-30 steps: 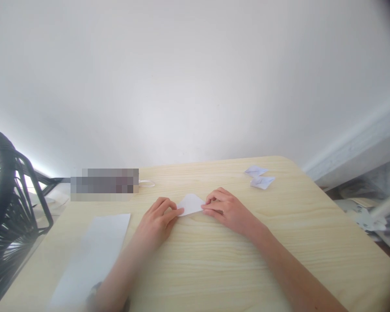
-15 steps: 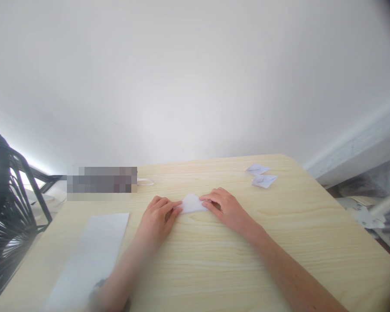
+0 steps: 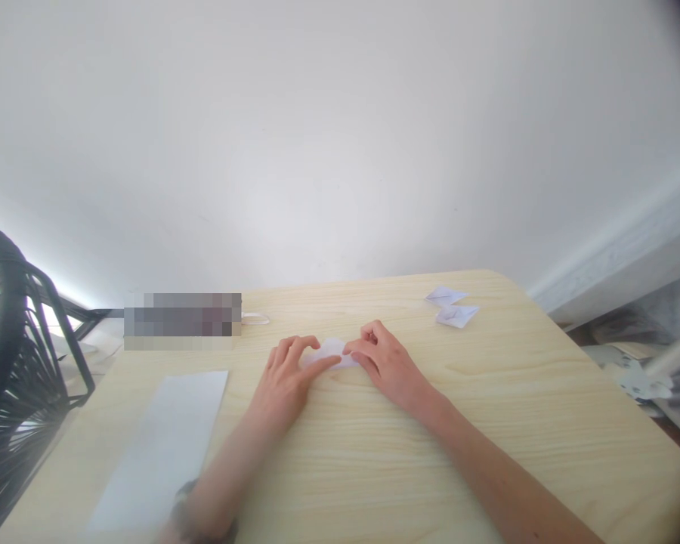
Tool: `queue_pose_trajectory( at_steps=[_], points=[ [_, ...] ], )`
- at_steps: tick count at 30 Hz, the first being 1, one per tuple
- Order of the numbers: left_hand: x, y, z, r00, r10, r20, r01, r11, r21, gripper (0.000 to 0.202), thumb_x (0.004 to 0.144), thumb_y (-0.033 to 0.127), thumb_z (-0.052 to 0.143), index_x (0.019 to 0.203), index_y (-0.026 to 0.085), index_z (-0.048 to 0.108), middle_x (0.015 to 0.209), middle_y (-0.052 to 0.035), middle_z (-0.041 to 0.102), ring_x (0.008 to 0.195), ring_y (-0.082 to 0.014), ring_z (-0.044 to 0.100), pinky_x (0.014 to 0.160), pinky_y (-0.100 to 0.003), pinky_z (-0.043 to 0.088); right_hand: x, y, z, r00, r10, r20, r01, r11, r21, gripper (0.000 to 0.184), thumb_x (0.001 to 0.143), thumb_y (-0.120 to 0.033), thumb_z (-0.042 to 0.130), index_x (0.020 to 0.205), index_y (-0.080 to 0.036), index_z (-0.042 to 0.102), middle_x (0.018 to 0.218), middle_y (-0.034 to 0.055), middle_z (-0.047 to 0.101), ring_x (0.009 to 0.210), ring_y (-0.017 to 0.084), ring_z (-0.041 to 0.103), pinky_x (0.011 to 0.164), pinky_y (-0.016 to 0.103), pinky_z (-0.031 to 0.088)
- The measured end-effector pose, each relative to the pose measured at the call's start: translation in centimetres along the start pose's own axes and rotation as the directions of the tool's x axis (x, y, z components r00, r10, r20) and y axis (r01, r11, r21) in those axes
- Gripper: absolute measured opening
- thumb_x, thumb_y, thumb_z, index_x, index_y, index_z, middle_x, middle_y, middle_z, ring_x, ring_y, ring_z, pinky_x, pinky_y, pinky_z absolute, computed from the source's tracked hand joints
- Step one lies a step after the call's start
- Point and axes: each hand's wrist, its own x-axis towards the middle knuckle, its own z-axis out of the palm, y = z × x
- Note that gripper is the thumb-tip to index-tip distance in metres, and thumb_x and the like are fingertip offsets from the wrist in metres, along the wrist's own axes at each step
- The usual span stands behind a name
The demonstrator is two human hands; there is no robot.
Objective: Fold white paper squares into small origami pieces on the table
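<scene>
A small folded piece of white paper (image 3: 332,346) lies on the table between my hands, with a rounded top edge. My left hand (image 3: 289,369) is at its left end, fingers curled behind and thumb stretched along the front of the paper. On the right side, my right hand (image 3: 386,364) pinches the paper between thumb and index finger, the other fingers bent. The fingers partly cover both ends of the paper.
Two folded paper pieces (image 3: 446,295) lie at the back right of the wooden table (image 3: 351,468). White paper sheets (image 3: 162,438) lie by my left forearm. A pixelated item (image 3: 181,317) with a white loop (image 3: 256,319) is back left. A dark woven chair (image 3: 11,302) stands left.
My left thumb has moved right, across the front of the paper, and its index finger has arched up. My right fingers have shifted slightly left and curled more.
</scene>
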Motion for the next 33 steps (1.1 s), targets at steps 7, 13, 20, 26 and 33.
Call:
queue_pose_trajectory(
  at_steps=[7, 13, 20, 26, 33],
  points=[
    [0.0, 0.3, -0.1, 0.992, 0.109, 0.058, -0.112, 0.993, 0.039, 0.047, 0.076, -0.002, 0.043, 0.105, 0.03, 0.059, 0.099, -0.004, 0.06, 0.098, -0.0237, 0.044, 0.076, -0.038, 0.039, -0.3, -0.2, 0.4, 0.989, -0.146, 0.014, 0.147, 0.978, -0.148, 0.035, 0.08, -0.005, 0.049, 0.093, -0.033, 0.065, 0.087, 0.0022, 0.054, 0.078, 0.016, 0.046, 0.068, 0.027, 0.038],
    [-0.2, -0.2, -0.3, 0.998, 0.06, 0.031, -0.059, 0.998, -0.038, 0.036, 0.075, 0.001, 0.046, 0.091, 0.027, 0.065, 0.089, -0.0032, 0.064, 0.091, -0.0204, 0.052, 0.072, -0.034, 0.042, -0.3, 0.3, -0.2, 0.985, -0.167, 0.038, 0.17, 0.98, -0.108, 0.037, 0.075, 0.0, 0.049, 0.091, -0.029, 0.067, 0.093, 0.0012, 0.059, 0.081, 0.016, 0.047, 0.072, 0.028, 0.041],
    [-0.4, -0.6, -0.5, 0.998, 0.065, 0.004, -0.065, 0.995, -0.071, 0.021, 0.081, 0.016, 0.047, 0.09, 0.023, 0.064, 0.105, -0.0052, 0.061, 0.101, -0.0208, 0.052, 0.078, -0.034, 0.043, -0.4, 0.2, -0.8, 0.981, -0.193, 0.003, 0.193, 0.981, -0.026, 0.023, 0.074, -0.011, 0.054, 0.09, -0.024, 0.066, 0.1, 0.0026, 0.059, 0.091, 0.017, 0.049, 0.081, 0.031, 0.041],
    [-0.4, -0.9, 0.2, 0.991, 0.114, -0.064, -0.117, 0.992, -0.047, 0.02, 0.083, 0.018, 0.047, 0.098, 0.019, 0.061, 0.097, -0.0065, 0.066, 0.093, -0.0201, 0.057, 0.079, -0.035, 0.045, 0.1, -0.2, -0.2, 0.984, -0.174, 0.021, 0.175, 0.983, -0.053, 0.014, 0.079, -0.031, 0.056, 0.087, -0.022, 0.064, 0.097, 0.0039, 0.059, 0.093, 0.018, 0.049, 0.082, 0.033, 0.038],
    [-0.3, -0.7, 0.1, 0.982, 0.153, -0.107, -0.158, 0.987, -0.034, 0.017, 0.081, 0.018, 0.05, 0.094, 0.017, 0.061, 0.091, -0.0069, 0.067, 0.095, -0.0221, 0.057, 0.083, -0.037, 0.045, 0.5, 0.0, 0.5, 0.966, -0.258, 0.013, 0.257, 0.956, -0.14, 0.018, 0.087, -0.024, 0.045, 0.085, -0.021, 0.063, 0.09, 0.0033, 0.062, 0.088, 0.016, 0.051, 0.078, 0.03, 0.038]
  ],
)
